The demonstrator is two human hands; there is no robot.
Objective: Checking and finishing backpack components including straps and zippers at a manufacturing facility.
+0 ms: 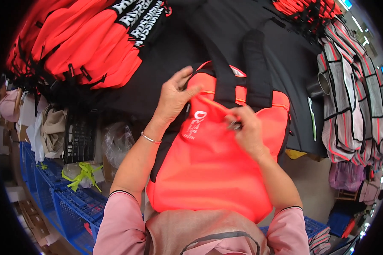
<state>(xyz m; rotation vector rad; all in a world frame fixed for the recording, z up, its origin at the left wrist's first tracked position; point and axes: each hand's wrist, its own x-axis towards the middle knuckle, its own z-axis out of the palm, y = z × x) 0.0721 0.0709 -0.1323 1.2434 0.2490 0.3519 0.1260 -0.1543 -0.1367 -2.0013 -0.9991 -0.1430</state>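
Note:
A bright coral-red backpack [217, 170] with black sides lies before me, its lower end against my apron. Two wide black shoulder straps [258, 68] stretch away from its top. My left hand [173, 95] grips the bag's upper left edge, thumb on the front and fingers toward the black side. Closed over the upper front, my right hand [247, 131] pulls up a fold of the red fabric [215, 105] along a seam. A small dark metallic thing [235, 125] shows at its fingers, too small to name. White lettering [195, 125] sits below my left thumb.
The black-covered table [170, 59] bears a heap of red bags [85, 42] at the far left and more red pieces [308, 10] at the far right. Right lie a metal cup [319, 86], a toothbrush [312, 119] and grey bags [349, 93]. Blue crates [78, 206] stand lower left.

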